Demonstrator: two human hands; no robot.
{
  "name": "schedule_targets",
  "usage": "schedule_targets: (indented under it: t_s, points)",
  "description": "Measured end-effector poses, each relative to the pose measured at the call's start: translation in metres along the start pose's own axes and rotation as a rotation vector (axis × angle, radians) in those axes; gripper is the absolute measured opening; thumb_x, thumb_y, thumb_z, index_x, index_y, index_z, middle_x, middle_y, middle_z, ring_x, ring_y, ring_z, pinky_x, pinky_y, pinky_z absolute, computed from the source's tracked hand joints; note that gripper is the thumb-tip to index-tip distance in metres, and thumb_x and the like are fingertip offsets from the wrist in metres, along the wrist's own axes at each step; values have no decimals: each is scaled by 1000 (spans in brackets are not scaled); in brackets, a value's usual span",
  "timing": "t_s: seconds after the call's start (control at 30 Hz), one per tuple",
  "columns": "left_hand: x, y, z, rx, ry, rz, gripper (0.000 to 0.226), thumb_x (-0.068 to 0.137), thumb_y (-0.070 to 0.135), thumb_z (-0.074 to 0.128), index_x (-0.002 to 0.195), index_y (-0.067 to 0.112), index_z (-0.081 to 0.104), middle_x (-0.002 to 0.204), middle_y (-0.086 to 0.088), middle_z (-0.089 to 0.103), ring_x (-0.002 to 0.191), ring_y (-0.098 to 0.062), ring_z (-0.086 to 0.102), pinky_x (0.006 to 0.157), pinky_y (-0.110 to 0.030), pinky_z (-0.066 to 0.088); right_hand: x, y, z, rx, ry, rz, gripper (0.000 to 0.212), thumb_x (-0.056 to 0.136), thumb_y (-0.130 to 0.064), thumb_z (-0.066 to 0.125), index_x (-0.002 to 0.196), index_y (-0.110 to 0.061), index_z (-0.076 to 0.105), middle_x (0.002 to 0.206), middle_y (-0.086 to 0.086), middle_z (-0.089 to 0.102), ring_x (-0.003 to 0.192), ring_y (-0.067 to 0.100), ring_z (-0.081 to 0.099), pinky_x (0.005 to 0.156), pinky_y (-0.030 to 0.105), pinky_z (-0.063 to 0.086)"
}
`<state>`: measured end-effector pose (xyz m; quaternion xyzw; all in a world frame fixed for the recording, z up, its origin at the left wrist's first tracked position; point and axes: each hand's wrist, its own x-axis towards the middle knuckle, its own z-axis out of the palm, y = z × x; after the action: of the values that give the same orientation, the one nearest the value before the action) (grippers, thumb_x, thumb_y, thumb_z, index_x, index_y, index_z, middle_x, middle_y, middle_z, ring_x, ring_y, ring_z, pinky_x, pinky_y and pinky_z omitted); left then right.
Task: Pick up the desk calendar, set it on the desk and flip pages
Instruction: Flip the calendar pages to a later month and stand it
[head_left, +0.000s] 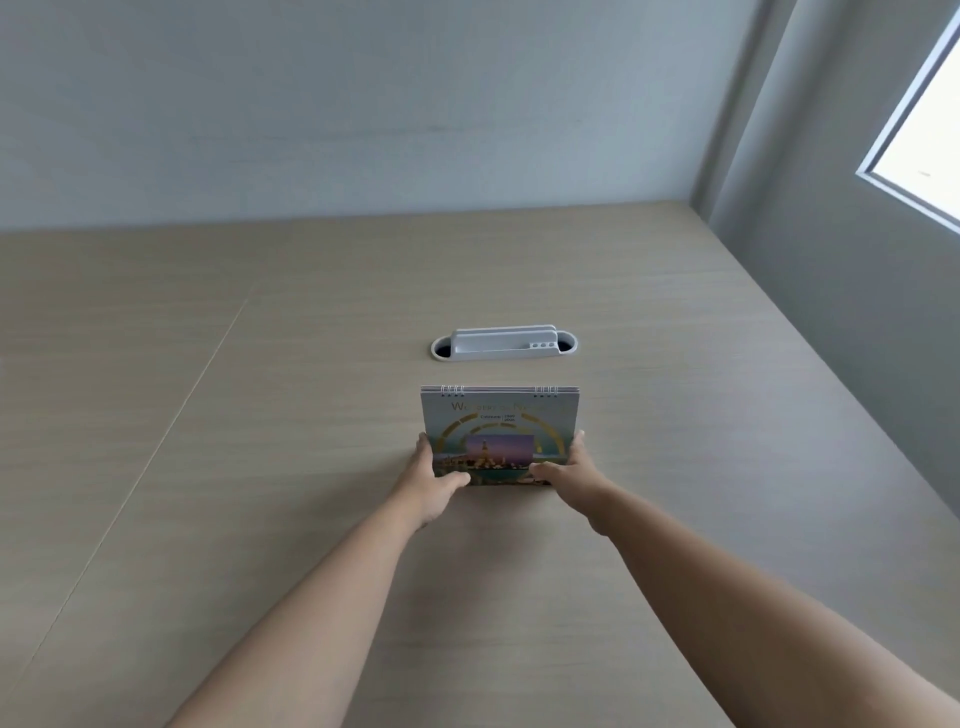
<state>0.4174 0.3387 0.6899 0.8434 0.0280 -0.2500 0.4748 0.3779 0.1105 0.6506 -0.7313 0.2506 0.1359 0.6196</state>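
A: Where is the desk calendar (498, 431)?
B: Upright on the tabletop (260, 415), near the white cable tray (501, 344).
A: And the grip?
B: Left hand (434, 480) and right hand (569, 467) both clasp its lower sides.

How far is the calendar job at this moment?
Done: the desk calendar stands upright on the desk, before the white cable tray. In hand: the left hand and right hand hold its two lower sides. Left: flipping pages; the cover is showing in front.
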Motion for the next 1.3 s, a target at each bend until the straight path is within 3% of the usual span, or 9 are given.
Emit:
schedule_targets:
  t_s: [0.33,0.47,0.57,0.63,0.83,0.93,1.07,1.2,1.3]
  points:
    - [-22,-11,12,-37,64,-26,103,73,37,67,155,34,4,159,3,33,141,-22,38,114,-42,35,-44,-16,9,45,19,-9,111,72,-44,62,154,-28,-12,161,-1,19,146,23,24,118,48,24]
    - [-36,-19,8,-33,227,10,72,89,17,63,150,32,27,129,-5,58,108,-23,60,83,-34,51,-57,-11,4,40,-5,-1,98,72,-44,62,154,-36,8,155,-3,32,139,21,35,113,45,30]
    - [-44,-27,2,-43,189,15,76,91,12,61,149,41,22,110,-7,67,93,-20,65,65,-26,48,-68,-8,-3,89,-34,-6,67,89,-21,57,150,-27,30,138,1,48,124,19,46,101,32,33]
    - [-46,-28,-2,-41,152,18,85,90,11,64,151,44,15,103,-6,72,92,-20,68,67,-25,48,-69,-2,-11,130,-9,1,62,91,-14,56,148,-20,34,141,7,50,123,23,49,100,34,37]
    - [-41,-34,-17,-125,105,50,71,84,8,72,146,19,40,77,-4,71,70,-12,63,75,-29,48,-76,-1,-33,234,147,-29,24,81,-6,72,100,-8,57,82,10,63,65,15,58,54,24,42]
    - [-43,-36,-20,-215,108,49,54,81,4,74,130,12,55,68,-4,66,70,-16,62,74,-33,50,-80,0,-35,251,169,-80,17,76,-5,77,74,-7,60,70,11,63,60,18,51,53,24,41]
    - [-44,-39,-20,-261,94,68,31,76,2,77,95,23,65,56,6,70,65,-13,62,74,-33,53,-88,-3,-35,173,228,-123,17,76,-10,78,69,-9,63,67,11,66,61,21,54,58,32,45]
    - [-44,-42,-17,-320,81,82,26,75,0,77,90,19,68,63,6,74,68,-11,66,67,-27,55,-96,-8,-32,100,307,-153,19,76,-12,78,64,-11,63,62,6,64,55,15,52,49,26,44]
    - [-43,-44,-16,-336,82,90,25,76,0,77,89,19,68,66,6,76,71,-12,68,66,-26,55,-100,-9,-29,87,345,-138,18,75,-15,79,65,-12,65,65,9,66,60,18,57,56,35,51]
